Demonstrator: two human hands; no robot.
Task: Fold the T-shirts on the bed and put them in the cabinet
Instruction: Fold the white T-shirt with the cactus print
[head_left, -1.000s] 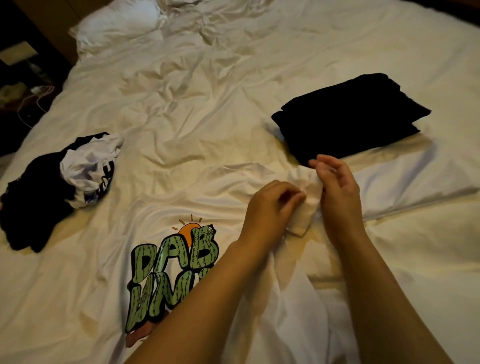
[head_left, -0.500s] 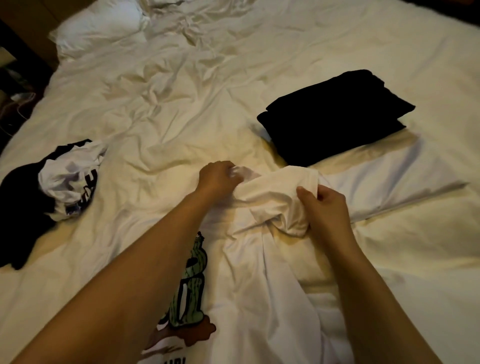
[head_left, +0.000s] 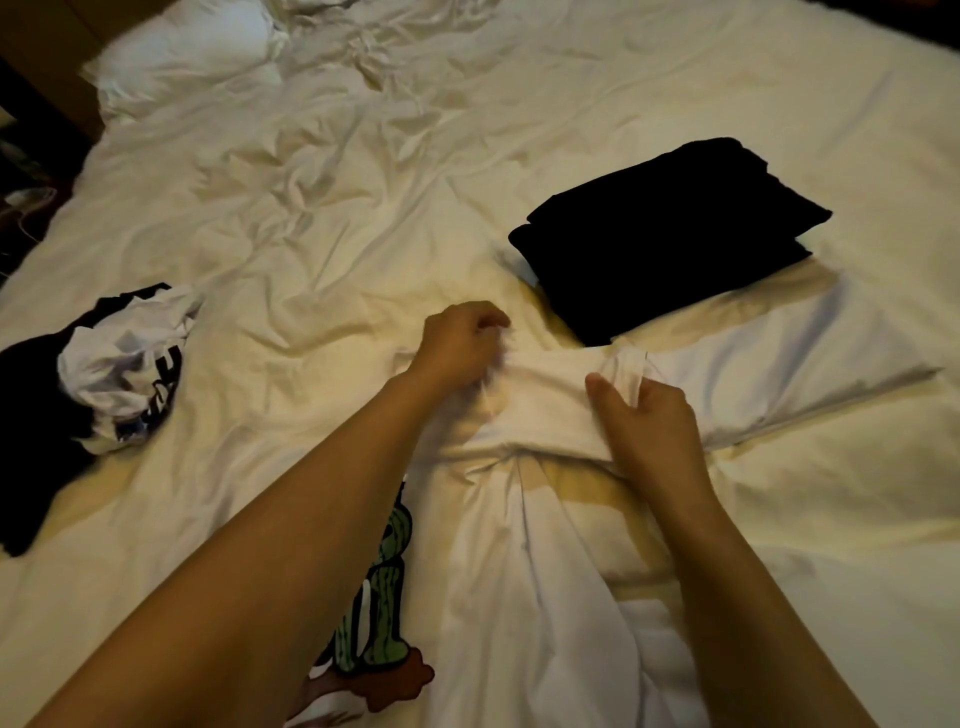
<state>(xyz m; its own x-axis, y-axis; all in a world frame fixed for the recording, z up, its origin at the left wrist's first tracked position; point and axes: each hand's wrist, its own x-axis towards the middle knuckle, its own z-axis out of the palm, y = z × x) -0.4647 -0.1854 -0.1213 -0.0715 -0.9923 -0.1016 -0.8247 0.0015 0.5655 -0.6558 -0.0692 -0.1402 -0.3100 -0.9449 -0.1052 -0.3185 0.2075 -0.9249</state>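
spread wider since before, both hands (head_left: 550, 374) pinching white cactus-print cotton t-shirt (head_left: 545, 519) edge; best pulled taut, laid flat.

No word readable in full, green cactus-styled lettering on the white T-shirt (head_left: 519, 597) at 6 o'clock mostly hidden, dark letter fragments on the crumpled white garment (head_left: 124, 369) at 9 o'clock illegible

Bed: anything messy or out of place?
Yes. A crumpled heap of black and white clothes lies unfolded at the bed's left edge, unlike the folded black stack. The white T-shirt in hand is bunched, mid-fold.
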